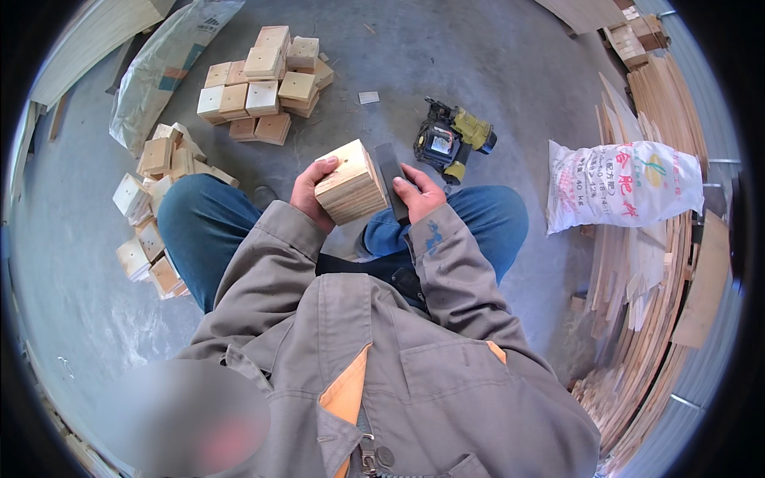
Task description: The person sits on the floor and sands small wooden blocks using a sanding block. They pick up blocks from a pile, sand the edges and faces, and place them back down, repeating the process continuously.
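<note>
Wooden block (351, 193) sits gripped in the left hand (312, 191), right hand (417, 195) fingers pinching a dark flat piece (392, 180) against it; loose pressure could let either slip.

Stacked wood blocks (263, 84), nail gun (450, 142), white sack (621, 187), thin slats (661, 319)

There is a single view, from a wide fisheye camera worn on the person's head, the left one of a pair. It looks steeply down and forward over the grey jacket (414, 374), which fills the lower middle from very near. The knees and both hands sit close at the centre. The concrete floor (510, 72) spreads to the upper edge, farther off. Straight lines bow toward the round black rim, as the stacked wood strips (661, 334) at the right edge show.
</note>
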Action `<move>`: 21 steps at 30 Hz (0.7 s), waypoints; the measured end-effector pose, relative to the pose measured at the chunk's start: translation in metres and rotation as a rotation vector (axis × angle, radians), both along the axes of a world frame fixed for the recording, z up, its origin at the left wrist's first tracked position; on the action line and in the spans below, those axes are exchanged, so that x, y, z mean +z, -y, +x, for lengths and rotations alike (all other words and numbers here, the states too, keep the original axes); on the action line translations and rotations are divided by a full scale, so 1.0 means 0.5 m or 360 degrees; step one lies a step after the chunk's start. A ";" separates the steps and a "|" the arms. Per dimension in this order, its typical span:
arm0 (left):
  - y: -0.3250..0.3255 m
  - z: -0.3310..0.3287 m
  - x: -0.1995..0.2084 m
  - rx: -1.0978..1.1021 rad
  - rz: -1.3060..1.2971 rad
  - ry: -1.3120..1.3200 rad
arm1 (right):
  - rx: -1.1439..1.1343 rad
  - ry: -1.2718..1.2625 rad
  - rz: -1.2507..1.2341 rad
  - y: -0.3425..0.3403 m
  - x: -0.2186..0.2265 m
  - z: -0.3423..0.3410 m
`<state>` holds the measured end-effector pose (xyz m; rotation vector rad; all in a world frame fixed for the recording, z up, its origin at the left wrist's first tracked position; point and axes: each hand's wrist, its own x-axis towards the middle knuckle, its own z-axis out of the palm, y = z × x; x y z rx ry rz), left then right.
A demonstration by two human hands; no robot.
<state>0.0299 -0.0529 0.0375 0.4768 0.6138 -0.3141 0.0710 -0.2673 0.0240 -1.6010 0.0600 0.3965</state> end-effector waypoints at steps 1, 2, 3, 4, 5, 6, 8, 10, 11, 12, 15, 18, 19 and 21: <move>0.001 0.000 0.004 0.0012 0.0013 -0.0009 | 0.0019 0.0058 -0.0042 0.008 0.002 0.002; 0.002 0.002 0.005 0.0035 0.0016 -0.0020 | 0.0022 0.0088 -0.0006 0.014 0.006 0.001; -0.001 0.002 0.007 0.0068 0.0020 -0.0034 | 0.0035 0.0115 0.0032 0.007 0.032 -0.002; -0.002 0.004 0.006 0.0087 0.0025 -0.0045 | 0.0035 0.0144 0.0070 0.005 0.054 -0.007; -0.003 0.005 0.003 0.0098 0.0018 -0.0041 | 0.0074 0.0122 0.0083 0.003 0.063 -0.011; -0.004 0.007 -0.004 0.0107 0.0012 -0.0037 | 0.0110 0.0120 0.0088 -0.001 0.073 -0.017; -0.009 0.006 -0.017 0.0123 0.0004 -0.0007 | 0.0184 0.0117 0.0099 -0.016 0.085 -0.030; -0.014 0.005 -0.020 0.0133 -0.0001 0.0046 | 0.0184 0.0129 0.0075 -0.023 0.070 -0.031; -0.014 0.004 -0.022 0.0112 0.0009 0.0005 | 0.0185 0.0114 0.0053 -0.025 0.068 -0.028; -0.013 0.003 -0.016 0.0086 0.0019 -0.0036 | 0.0182 0.0097 0.0029 -0.026 0.063 -0.025; -0.001 0.000 -0.011 0.0013 0.0027 -0.0071 | 0.0137 0.0142 -0.0108 -0.022 0.011 -0.002; 0.008 -0.001 -0.004 -0.0022 -0.0001 -0.0016 | 0.0134 0.0362 -0.0410 -0.004 -0.047 0.025; 0.008 -0.001 -0.002 -0.0024 -0.0019 0.0027 | 0.0072 0.0310 -0.0360 0.000 -0.044 0.027; 0.004 0.001 0.003 0.0010 -0.0029 0.0056 | -0.0044 0.0201 -0.0258 0.006 -0.022 0.018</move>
